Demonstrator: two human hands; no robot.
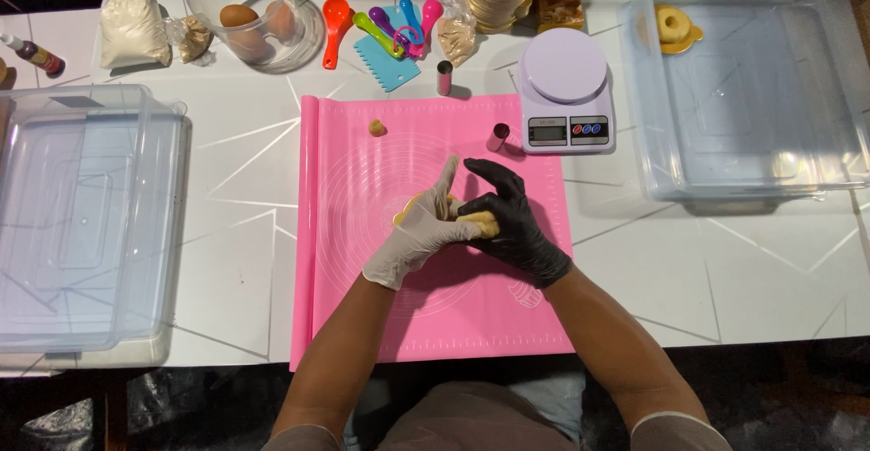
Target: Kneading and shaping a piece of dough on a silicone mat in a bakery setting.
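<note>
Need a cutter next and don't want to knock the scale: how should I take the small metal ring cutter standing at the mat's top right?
Probably grip the small metal ring cutter by its round side wall, coming from above and from its left. It stands upright, open end up, with bare pink mat on that side, while the scale sits close on its right.

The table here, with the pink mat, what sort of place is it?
Most likely a home baking or pastry work table. Both gloved hands press yellow dough over a pink silicone mat, with a kitchen scale, measuring spoons and eggs nearby.
</note>
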